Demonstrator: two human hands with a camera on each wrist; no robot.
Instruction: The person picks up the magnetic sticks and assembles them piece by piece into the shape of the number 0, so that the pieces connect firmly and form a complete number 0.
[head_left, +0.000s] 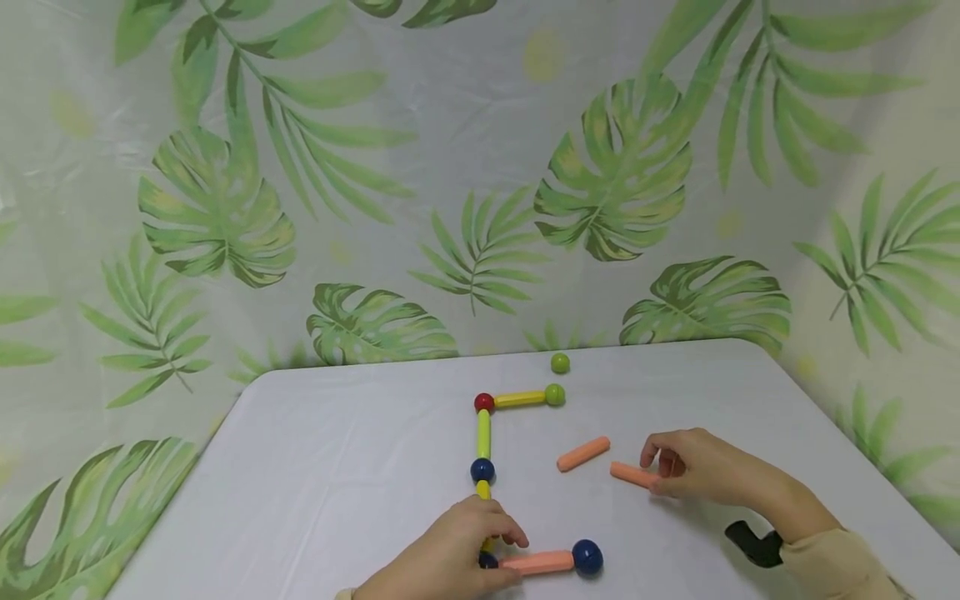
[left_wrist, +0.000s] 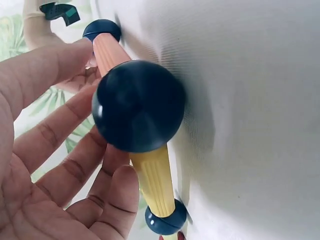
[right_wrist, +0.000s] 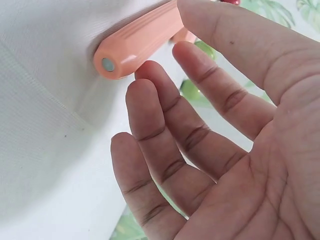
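Possibly R hand (head_left: 705, 467), thumb & fingers apart by a salmon ribbed plastic rod (head_left: 628, 473) nearer & right of the glossy red ball (head_left: 484, 402), could knock the loose salmon twin (head_left: 582, 454), in the way btwn that rod & the red ball, if it swings in low. L hand (head_left: 453, 550), fingers also apart, is nearer than the red ball, at a pink ribbed rod (head_left: 543, 563) w/ a glossy navy ball (head_left: 588, 557) on its end; a bump might unseat that joint. Loose lime-green ball (head_left: 560, 362), beyond & right of the red ball, might roll if jolted.

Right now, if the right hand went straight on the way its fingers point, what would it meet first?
Most likely the nearer orange stick, which lies right by the thumb tip of the right hand. Depth is unclear there, so I can't tell whether they touch.
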